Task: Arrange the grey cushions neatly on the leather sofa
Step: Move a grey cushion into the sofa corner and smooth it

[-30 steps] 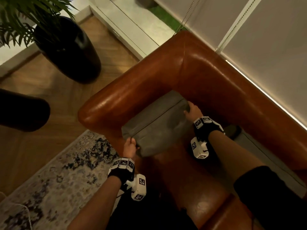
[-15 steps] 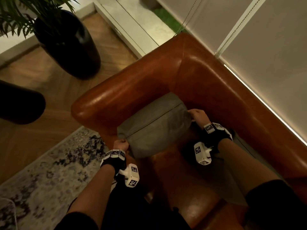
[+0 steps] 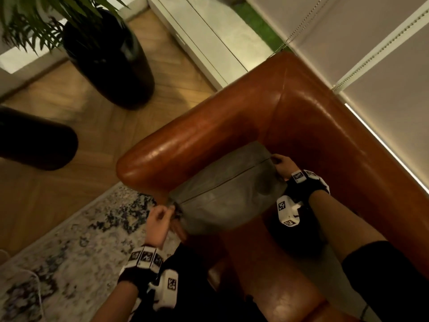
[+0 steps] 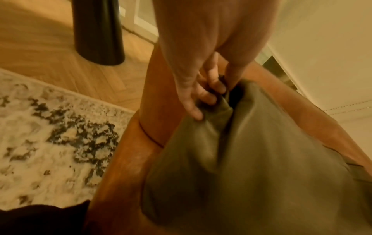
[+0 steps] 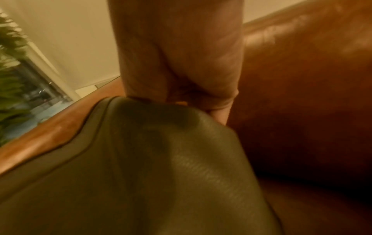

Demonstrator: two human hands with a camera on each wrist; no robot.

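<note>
We seat a grey cushion in the corner of the leather sofa.

We hold the grey cushion point(image 3: 228, 194) by its two upper corners so it stands on edge against the armrest point(image 3: 185, 145), its far end tucked where arm meets backrest on the leather sofa point(image 3: 325, 140). Our left hand point(image 3: 157, 223) pinches the near corner, fingers point(image 4: 203, 95) curled into bunched fabric; our right hand point(image 3: 282, 166) closes round the far corner, though its fingertips hide behind the cloth in the wrist view. Gripping both ends lets us square the seam with the arm. We judge it nearly set; a second grey cushion may lie further along the seat, too dim to confirm.
</note>
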